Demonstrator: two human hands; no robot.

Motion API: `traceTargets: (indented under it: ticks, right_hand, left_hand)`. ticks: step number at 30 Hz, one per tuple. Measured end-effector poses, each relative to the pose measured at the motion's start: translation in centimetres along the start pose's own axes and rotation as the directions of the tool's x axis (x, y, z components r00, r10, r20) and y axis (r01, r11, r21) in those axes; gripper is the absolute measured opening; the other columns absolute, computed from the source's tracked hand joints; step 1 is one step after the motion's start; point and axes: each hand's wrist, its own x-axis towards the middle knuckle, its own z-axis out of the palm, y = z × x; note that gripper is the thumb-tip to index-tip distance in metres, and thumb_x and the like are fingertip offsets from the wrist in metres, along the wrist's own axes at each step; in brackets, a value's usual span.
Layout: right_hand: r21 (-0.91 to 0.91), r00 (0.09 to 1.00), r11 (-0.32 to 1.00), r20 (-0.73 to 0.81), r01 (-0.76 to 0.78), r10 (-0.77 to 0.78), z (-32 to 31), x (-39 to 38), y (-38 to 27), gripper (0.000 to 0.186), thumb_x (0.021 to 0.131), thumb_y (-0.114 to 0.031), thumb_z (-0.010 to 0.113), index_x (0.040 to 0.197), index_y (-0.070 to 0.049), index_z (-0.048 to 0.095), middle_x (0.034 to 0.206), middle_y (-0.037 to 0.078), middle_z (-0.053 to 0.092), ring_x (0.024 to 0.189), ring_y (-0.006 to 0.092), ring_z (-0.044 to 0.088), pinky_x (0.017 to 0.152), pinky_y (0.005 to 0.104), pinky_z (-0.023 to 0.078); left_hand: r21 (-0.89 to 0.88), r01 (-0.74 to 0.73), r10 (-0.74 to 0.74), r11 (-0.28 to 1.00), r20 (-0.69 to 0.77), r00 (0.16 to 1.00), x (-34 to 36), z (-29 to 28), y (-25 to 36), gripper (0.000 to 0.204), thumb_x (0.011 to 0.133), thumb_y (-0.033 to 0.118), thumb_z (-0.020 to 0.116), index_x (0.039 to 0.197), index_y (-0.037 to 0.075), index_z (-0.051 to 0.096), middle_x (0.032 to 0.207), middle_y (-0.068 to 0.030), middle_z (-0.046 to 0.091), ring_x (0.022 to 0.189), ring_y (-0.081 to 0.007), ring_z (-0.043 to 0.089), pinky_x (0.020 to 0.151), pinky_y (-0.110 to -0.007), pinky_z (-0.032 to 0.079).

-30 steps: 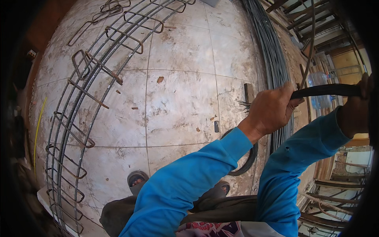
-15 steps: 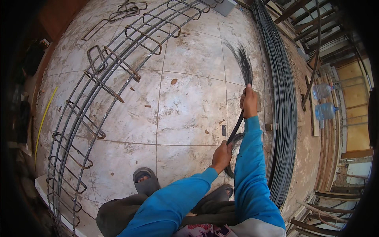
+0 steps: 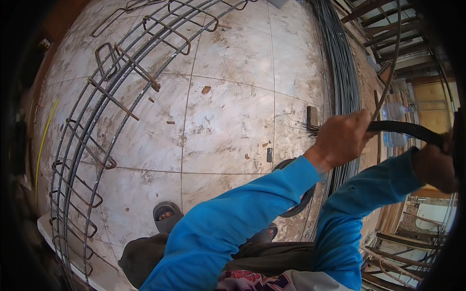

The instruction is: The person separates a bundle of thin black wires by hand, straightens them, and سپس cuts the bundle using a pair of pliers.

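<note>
A bundle of thin black wire (image 3: 405,127) stretches between my two hands, raised on the right side. My left hand (image 3: 340,137) is closed around it near one end, where loose wire tips fan out to the left. At the far right my right hand (image 3: 437,165) grips the bundle's other part; that hand is dark and partly cut by the picture's rim. Below my left sleeve a coil of black wire (image 3: 307,200) lies on the floor, partly hidden by the forearm.
A long rebar cage (image 3: 104,104) with bent stirrups runs along the left. Long thin steel rods (image 3: 340,63) lie stacked at right. Beyond them are clear blue water jugs (image 3: 394,112) and timber. A yellow strip (image 3: 46,138) lies at far left; small brown fragments (image 3: 206,90) dot the tiles.
Both hands have moved right with the wire bundle, the right hand farthest, to the picture's edge. The bundle's loose tips now point left instead of away. The view has shifted slightly.
</note>
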Motion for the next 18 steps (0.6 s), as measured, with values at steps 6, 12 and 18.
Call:
traceTargets:
  ticks: [6,12,18]
  right_hand:
    - [-0.550,0.077,-0.157,-0.378,-0.820,0.923,-1.8,-49.4,19.0,0.055,0.096,-0.047,0.041,0.089,0.004,0.060,0.065,0.011,0.057,0.052,0.0254,0.054,0.053,0.0384,0.046]
    - [-0.214,-0.170,-0.223,-0.237,-0.951,0.956,3.6,-39.2,14.5,0.039,0.096,-0.043,0.044,0.075,-0.010,0.047,0.050,-0.002,0.037,0.036,0.0113,0.032,0.034,0.0292,0.025]
    - [-0.155,-0.126,-0.144,-0.116,-0.977,0.985,1.1,-33.4,10.6,0.039,0.095,-0.046,0.045,0.073,-0.014,0.042,0.049,-0.006,0.030,0.036,0.0071,0.023,0.034,0.0264,0.018]
  left_hand:
    - [0.370,0.917,-0.988,0.152,0.051,0.143,-31.3,-1.1,-9.9,0.048,0.097,0.037,0.036,0.097,-0.007,0.056,0.093,-0.0324,0.061,0.093,-0.0497,0.056,0.083,-0.054,0.042]
    - [0.271,0.940,-0.973,0.206,-0.041,0.225,-28.0,-3.3,-5.8,0.048,0.097,0.039,0.038,0.091,-0.005,0.055,0.088,-0.0319,0.060,0.087,-0.0482,0.057,0.076,-0.053,0.042]
    - [0.181,0.909,-0.923,0.376,-0.017,0.385,-28.8,1.2,-3.0,0.046,0.097,0.040,0.039,0.092,-0.004,0.051,0.087,-0.0320,0.060,0.084,-0.0510,0.056,0.074,-0.056,0.042]
